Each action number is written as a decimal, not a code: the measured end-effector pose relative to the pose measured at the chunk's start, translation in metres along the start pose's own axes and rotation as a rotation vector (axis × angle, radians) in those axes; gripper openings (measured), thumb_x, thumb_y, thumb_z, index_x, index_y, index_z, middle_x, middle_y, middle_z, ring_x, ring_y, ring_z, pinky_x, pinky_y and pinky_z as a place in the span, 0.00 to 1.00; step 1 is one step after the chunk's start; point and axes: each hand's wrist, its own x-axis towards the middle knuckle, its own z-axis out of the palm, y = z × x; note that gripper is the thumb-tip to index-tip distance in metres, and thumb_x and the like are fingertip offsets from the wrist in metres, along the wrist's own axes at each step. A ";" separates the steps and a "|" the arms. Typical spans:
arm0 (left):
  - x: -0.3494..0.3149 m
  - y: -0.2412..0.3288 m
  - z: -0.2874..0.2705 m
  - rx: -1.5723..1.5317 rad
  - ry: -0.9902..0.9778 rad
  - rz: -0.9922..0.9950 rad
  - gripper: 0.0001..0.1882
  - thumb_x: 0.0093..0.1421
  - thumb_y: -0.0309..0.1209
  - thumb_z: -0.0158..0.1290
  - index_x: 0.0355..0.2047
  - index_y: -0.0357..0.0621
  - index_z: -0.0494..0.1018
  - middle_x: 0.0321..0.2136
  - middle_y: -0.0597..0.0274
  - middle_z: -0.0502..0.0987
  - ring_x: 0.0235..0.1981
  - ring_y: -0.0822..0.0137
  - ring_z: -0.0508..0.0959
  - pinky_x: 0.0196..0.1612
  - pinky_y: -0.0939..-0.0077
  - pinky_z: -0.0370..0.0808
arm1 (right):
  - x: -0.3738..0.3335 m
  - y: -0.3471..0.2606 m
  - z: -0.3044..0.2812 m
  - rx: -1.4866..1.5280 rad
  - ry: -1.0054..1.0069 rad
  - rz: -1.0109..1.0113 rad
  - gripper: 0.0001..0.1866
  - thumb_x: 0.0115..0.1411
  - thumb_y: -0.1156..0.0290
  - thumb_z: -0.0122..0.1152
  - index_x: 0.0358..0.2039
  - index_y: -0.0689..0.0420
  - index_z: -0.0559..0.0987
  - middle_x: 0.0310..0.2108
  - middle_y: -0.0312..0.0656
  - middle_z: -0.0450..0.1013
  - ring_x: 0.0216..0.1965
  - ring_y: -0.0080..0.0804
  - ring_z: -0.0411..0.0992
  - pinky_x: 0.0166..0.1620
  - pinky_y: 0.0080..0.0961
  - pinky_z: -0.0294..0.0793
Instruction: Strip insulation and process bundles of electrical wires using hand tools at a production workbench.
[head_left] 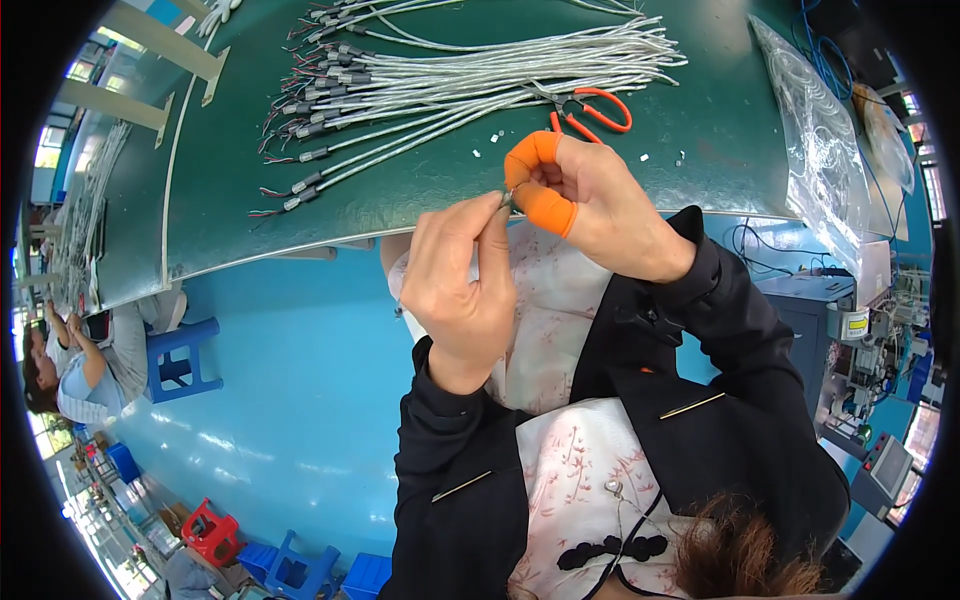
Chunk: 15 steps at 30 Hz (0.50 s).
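Note:
My left hand (460, 280) and my right hand (615, 210) meet just in front of the table's near edge. Orange finger covers wrap the thumb and forefinger of my right hand. Both hands pinch at one spot, where a tiny pale piece shows between the fingertips; it is too small to make out. Beyond them, a row of silvery cables (480, 75) with dark connectors and bare thin wires at their left ends lies on the green table (390, 185). A pair of cutters (562, 98) with orange handles rests against the cables, near my right hand.
Small white scraps (644, 157) are scattered on the table. A clear plastic bag (815, 140) hangs over its right end, by blue cables (825, 55). At left, a co-worker (95, 365) sits near a blue stool (183, 360). A red stool (211, 532) stands lower left.

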 end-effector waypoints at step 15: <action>0.003 -0.013 -0.022 -0.854 -0.341 -0.717 0.08 0.62 0.25 0.50 0.40 0.33 0.74 0.29 0.58 0.79 0.27 0.78 0.71 0.34 0.85 0.70 | 0.013 -0.001 -0.011 -0.026 -0.243 0.011 0.06 0.56 0.78 0.53 0.35 0.64 0.71 0.30 0.34 0.68 0.32 0.19 0.67 0.38 0.17 0.68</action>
